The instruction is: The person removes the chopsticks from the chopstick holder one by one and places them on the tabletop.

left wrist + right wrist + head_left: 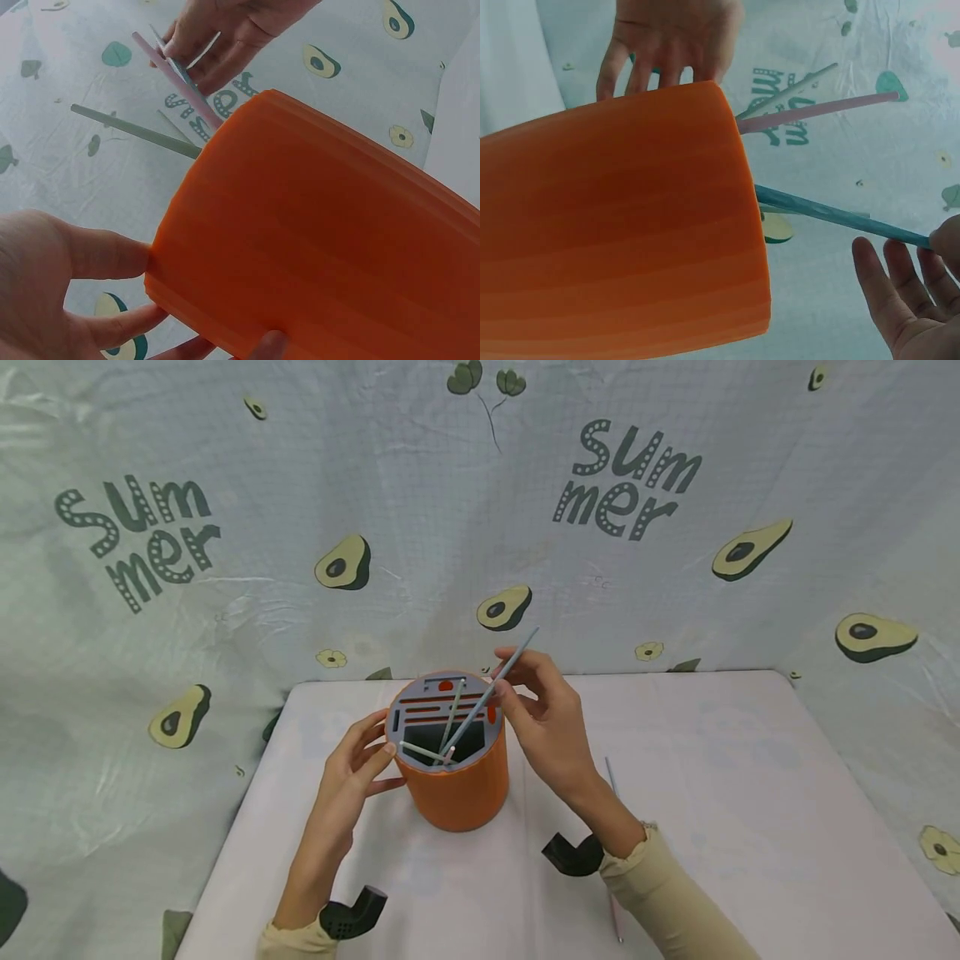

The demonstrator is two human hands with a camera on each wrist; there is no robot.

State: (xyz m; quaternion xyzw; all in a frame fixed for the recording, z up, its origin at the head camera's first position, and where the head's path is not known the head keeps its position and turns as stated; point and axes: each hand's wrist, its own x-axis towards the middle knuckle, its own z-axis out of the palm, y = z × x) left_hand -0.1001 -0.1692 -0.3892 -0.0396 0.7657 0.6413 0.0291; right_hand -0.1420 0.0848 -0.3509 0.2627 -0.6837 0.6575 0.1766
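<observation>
An orange round desk organizer (461, 797) with a grey slotted top stands upright on the table. My left hand (348, 772) holds its left side, the thumb at the rim and the fingers spread along the wall. My right hand (551, 727) pinches a thin blue stick (840, 216) near its upper end. The stick leans to the right, its lower end inside the large dark opening of the top. Pale green sticks (452, 718) and a pink stick (817, 114) also poke out of that opening. Their lower ends are hidden inside.
Beside and partly behind my right forearm, a thin blue stick (611, 774) and a pink stick end (615, 920) show on the white table (750, 793). A cloth (420, 485) printed with avocados and lettering hangs behind the table. Black wrist mounts (356, 917) jut from both sleeves.
</observation>
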